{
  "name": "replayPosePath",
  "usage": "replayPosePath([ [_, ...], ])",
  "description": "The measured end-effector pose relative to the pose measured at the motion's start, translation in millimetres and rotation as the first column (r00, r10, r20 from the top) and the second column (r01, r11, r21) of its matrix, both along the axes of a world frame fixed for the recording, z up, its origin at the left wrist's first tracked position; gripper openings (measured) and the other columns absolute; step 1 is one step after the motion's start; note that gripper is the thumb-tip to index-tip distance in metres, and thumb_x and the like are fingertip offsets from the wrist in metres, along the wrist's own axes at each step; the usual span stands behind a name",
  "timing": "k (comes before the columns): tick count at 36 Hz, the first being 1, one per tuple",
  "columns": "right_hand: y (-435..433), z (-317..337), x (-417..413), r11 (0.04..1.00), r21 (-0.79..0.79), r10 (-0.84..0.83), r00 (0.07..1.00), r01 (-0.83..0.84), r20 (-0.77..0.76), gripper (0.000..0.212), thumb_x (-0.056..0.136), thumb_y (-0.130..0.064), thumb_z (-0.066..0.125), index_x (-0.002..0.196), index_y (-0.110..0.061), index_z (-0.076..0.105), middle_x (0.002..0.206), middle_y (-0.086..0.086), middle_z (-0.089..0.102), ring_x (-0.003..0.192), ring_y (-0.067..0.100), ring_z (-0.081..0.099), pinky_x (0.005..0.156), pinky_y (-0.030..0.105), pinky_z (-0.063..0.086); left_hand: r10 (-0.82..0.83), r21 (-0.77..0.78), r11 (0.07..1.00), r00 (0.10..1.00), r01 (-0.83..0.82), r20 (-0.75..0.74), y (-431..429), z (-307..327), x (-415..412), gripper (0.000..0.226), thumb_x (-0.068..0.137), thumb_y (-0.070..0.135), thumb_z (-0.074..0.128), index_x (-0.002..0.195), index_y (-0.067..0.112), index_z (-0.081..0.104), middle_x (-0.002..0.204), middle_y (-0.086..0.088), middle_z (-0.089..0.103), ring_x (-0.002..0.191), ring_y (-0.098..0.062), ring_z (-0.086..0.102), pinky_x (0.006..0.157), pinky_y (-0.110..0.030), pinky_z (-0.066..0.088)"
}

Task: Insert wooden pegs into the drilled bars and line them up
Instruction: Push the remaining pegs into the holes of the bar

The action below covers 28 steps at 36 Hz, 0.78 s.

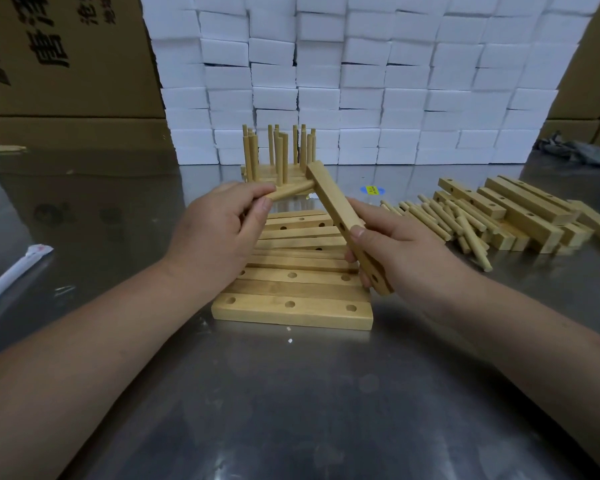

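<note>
My right hand (392, 245) grips a drilled wooden bar (336, 206), held tilted above the table with its far end raised. My left hand (219, 230) pinches a wooden peg (291, 192) whose tip meets the bar's upper end from the left. Below my hands, several drilled bars (291, 303) lie flat side by side in a row, their holes empty. Behind them stand several bars with upright pegs (278, 150) in them. Loose pegs (444, 220) and loose drilled bars (520, 213) are piled to the right.
The work surface is a shiny metal table (291, 410). A wall of white boxes (361, 81) rises behind, with cardboard boxes (66, 64) at the left. A white wrapped stick (11, 275) lies at the left edge, a dark bag (575, 152) at the far right.
</note>
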State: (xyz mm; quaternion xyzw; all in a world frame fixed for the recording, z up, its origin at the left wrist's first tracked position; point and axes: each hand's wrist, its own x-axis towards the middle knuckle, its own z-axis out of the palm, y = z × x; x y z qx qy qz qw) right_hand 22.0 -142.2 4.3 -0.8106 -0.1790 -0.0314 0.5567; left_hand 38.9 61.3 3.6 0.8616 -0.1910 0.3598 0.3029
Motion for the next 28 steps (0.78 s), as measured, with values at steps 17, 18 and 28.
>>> replayPosePath([
  [17,4.4,7.2,-15.0,0.981,0.173,0.108,0.991,-0.093,-0.078,0.042,0.098,-0.02,0.038,0.137,-0.032,0.041,0.054,-0.001,0.044,0.047,0.012,0.04,0.048,0.022,0.036,0.028,0.144,0.989,0.997,-0.037,0.068,-2.7,7.7,-8.3,0.026,0.095,0.019,0.049,0.115,0.012,0.065,0.078,0.007,0.054,0.069,-0.01,0.046,0.058,-0.016,0.033],
  [18,4.4,7.1,-14.7,0.984,0.15,0.104,0.992,-0.092,-0.074,0.042,0.098,-0.021,0.038,0.138,-0.032,0.041,0.054,0.0,0.044,0.049,0.013,0.04,0.05,0.023,0.036,0.029,0.154,0.987,0.998,-0.038,0.062,-2.9,7.8,-8.7,0.026,0.095,0.019,0.049,0.114,0.012,0.065,0.077,0.007,0.053,0.07,-0.012,0.046,0.057,-0.017,0.033],
  [28,3.1,7.0,-17.0,0.992,0.105,0.075,0.993,-0.066,-0.088,0.044,0.097,-0.019,0.04,0.139,-0.032,0.039,0.052,-0.003,0.043,0.05,0.007,0.042,0.049,0.018,0.039,0.021,0.054,0.998,0.999,-0.019,-0.037,-6.9,6.9,-12.1,0.029,0.095,0.027,0.046,0.111,0.017,0.067,0.067,0.012,0.055,0.065,-0.008,0.051,0.056,-0.024,0.039],
])
